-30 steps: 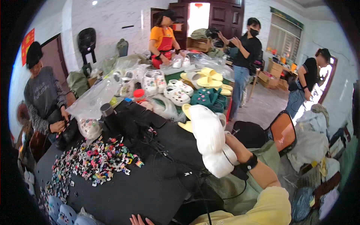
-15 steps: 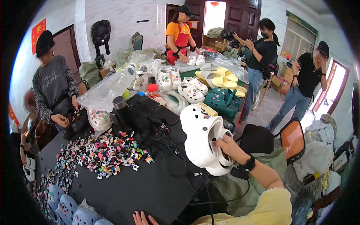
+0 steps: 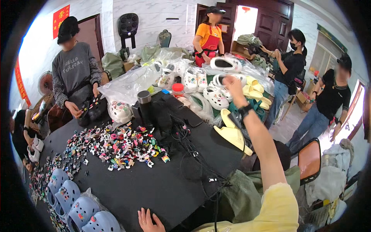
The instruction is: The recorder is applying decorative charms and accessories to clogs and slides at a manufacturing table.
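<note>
In the head view, the right hand [image 3: 232, 83] is raised at upper centre, fingers loosely apart and holding nothing, just above two white foam clogs [image 3: 216, 96] lying with their long axes running up-left. The left hand [image 3: 148, 220] rests flat and spread on the black counter [image 3: 154, 185] at the lower edge. Four pale blue clogs [image 3: 77, 205] sit lower left, beside a heap of small coloured charms [image 3: 116, 145].

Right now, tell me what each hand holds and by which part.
Nothing. The right hand is raised, empty, above the white clogs; the left hand rests flat on the black table.
</note>
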### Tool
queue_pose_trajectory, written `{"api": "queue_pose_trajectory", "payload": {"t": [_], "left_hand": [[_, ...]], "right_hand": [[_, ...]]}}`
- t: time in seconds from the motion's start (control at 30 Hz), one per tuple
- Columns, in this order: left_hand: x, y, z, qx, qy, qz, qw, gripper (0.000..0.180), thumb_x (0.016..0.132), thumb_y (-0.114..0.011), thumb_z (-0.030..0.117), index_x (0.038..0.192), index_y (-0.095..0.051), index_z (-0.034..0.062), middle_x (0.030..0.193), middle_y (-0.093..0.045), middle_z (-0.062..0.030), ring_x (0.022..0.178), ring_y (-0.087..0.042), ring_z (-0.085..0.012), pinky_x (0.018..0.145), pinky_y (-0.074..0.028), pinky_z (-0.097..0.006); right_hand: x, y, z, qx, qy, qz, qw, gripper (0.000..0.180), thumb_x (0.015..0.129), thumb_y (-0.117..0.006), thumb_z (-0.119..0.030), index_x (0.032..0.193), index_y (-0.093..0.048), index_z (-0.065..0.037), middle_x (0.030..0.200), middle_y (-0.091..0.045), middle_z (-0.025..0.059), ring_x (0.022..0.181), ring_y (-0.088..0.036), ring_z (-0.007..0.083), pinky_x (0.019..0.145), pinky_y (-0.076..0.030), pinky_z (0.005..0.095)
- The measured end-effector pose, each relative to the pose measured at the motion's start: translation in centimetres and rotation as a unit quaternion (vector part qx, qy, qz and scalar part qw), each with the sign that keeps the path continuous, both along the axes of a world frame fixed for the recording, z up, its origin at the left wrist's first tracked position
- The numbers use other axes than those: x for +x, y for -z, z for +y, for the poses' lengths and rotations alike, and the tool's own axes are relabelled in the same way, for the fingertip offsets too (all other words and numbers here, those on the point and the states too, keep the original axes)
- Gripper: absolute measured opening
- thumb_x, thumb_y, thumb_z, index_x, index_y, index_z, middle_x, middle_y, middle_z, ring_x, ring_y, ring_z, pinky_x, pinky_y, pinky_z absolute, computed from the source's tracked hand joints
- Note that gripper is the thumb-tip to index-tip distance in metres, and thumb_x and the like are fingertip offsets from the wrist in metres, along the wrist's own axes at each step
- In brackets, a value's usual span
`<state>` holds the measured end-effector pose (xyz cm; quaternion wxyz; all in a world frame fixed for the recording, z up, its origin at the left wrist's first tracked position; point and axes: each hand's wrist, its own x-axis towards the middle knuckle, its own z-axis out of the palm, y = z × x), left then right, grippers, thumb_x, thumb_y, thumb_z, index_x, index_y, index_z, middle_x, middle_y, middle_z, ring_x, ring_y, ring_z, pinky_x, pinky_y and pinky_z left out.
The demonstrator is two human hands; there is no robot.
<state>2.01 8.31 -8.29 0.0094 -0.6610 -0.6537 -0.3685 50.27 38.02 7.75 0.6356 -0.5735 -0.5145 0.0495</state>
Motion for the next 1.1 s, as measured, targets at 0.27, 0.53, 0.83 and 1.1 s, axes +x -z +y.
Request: {"api": "queue_pose_trajectory", "payload": {"t": [0.27, 0.53, 0.83, 1.1], "left_hand": [[0.0, 0.3, -0.2, 0.0, 0.005, 0.013, 1.0, 0.021, 0.082, -0.054, 0.012, 0.099, -0.061, 0.0004, 0.109, -0.058, -0.0164, 0.106, -0.051, -0.035, 0.091, -0.04, -0.04], [0.0, 0.3, -0.4, 0.011, 0.01, 0.007, 1.0, 0.022, 0.084, -0.052, 0.013, 0.101, -0.06, 0.0005, 0.111, -0.057, -0.0171, 0.106, -0.05, -0.0358, 0.091, -0.04, -0.04], [-0.6, 2.5, 0.0, -0.019, 0.018, -0.009, 1.0, 0.041, 0.065, -0.057, 0.001, 0.105, -0.055, 0.002, 0.116, -0.053, -0.0128, 0.117, -0.042, -0.0346, 0.094, -0.033, -0.044], [-0.6, 3.0, 0.3, -0.005, -0.02, 0.004, 1.0, 0.023, 0.072, -0.061, 0.009, 0.093, -0.059, 0.0016, 0.115, -0.054, -0.0137, 0.111, -0.048, -0.0312, 0.091, -0.038, -0.042]], "right_hand": [[-22.9, 1.7, -14.2, -0.199, -0.44, 0.013, 0.876, 0.021, 0.086, -0.052, -0.014, 0.101, -0.058, 0.0, 0.082, -0.064, 0.0072, 0.07, -0.061, 0.0115, 0.065, -0.049, 0.0253], [-35.0, 1.0, -20.1, -0.181, -0.685, 0.106, 0.697, 0.022, 0.089, -0.048, -0.015, 0.102, -0.057, 0.0, 0.073, -0.06, 0.0038, 0.06, -0.056, 0.0079, 0.058, -0.046, 0.0212], [-41.3, 3.2, -18.9, -0.182, -0.714, 0.274, 0.618, 0.025, 0.091, -0.047, -0.016, 0.11, -0.054, -0.002, 0.076, -0.057, 0.0023, 0.065, -0.053, 0.0057, 0.06, -0.045, 0.0194], [-45.7, 16.6, -11.1, -0.338, -0.443, 0.34, 0.758, 0.024, 0.089, -0.051, -0.024, 0.102, -0.058, -0.005, 0.075, -0.057, 0.0016, 0.059, -0.054, 0.0068, 0.051, -0.045, 0.0186]]}}
